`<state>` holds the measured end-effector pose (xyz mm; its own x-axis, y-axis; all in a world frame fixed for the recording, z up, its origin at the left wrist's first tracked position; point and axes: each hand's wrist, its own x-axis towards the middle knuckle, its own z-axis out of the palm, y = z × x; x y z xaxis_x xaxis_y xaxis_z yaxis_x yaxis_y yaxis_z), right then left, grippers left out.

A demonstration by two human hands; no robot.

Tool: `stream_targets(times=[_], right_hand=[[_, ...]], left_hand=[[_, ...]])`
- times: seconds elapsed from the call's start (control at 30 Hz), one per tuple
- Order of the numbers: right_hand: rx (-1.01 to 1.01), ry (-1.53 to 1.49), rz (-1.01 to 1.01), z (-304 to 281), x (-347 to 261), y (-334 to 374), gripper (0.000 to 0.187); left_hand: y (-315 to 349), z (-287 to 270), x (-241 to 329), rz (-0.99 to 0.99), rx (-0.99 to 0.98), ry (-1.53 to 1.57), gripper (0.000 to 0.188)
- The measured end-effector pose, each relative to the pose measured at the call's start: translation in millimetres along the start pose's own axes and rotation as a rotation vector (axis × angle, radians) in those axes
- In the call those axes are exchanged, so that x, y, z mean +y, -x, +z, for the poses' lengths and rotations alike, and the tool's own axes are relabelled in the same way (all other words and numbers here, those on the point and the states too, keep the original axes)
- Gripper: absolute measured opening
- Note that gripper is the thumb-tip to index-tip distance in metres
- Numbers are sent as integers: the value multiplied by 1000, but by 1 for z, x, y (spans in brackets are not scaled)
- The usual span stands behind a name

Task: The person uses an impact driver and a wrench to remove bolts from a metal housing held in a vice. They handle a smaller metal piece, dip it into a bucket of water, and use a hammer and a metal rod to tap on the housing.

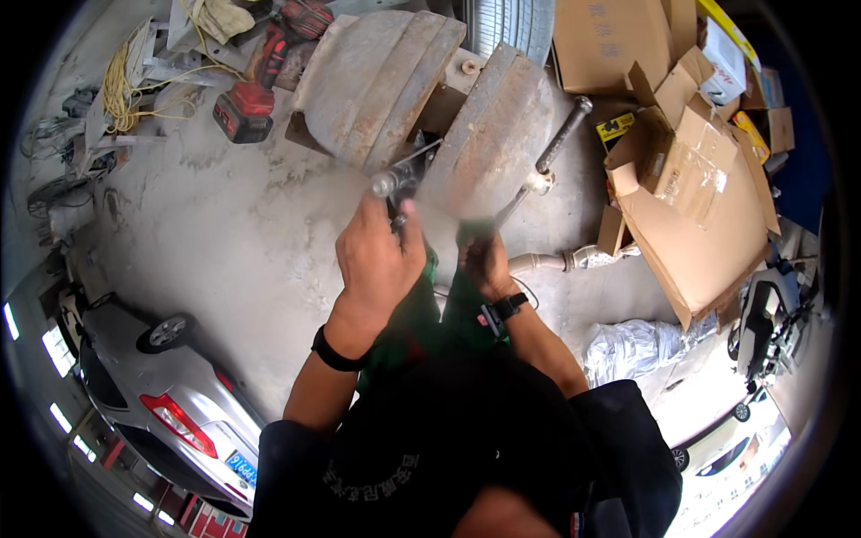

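My left hand (377, 255) is closed round a small metal piece (387, 184) with a shiny round end and a dark body; part of it is hidden by my fingers. Beside it stands a large, rust-stained grey metal casing (381, 81) with two rounded halves and a gap between them. My right hand (487, 267) grips the lower end of a ratchet wrench (511, 211). From its head a dark bar (563, 134) runs up and to the right, over the casing's right half. Blur softens the area between my hands.
A red-and-black cordless power tool (247, 103) lies left of the casing, near a yellow cord (121, 85). Behind stands a tyre (516, 27). Opened cardboard boxes (695, 233) fill the right. A metal pipe (538, 262) lies on the floor; a silver car (161, 386) is at lower left.
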<state>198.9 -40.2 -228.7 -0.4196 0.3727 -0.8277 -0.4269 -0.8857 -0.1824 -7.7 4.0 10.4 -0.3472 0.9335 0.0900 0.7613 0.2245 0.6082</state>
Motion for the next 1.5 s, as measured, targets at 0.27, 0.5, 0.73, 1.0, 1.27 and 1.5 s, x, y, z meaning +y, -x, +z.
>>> stream_targets(times=[0.27,0.5,0.73,1.0,1.27,1.5], right_hand=[[120,-7,-266,110,-8,146,30],[323,218,-461,132,-17,152,22],[397,412,-453,157,-51,183,32],[617,841,-636,150,-77,176,36],[863,1418,-1520,143,-106,159,27],[480,1126,-1404,145,-111,149,18]], left_hand=[[34,-50,-9,-44,-106,211,27],[63,-41,-4,72,-392,294,22],[53,-20,17,219,-515,307,29],[9,-2,41,146,-589,406,33],[2,22,65,353,-635,502,33],[-1,37,79,379,-518,357,14]])
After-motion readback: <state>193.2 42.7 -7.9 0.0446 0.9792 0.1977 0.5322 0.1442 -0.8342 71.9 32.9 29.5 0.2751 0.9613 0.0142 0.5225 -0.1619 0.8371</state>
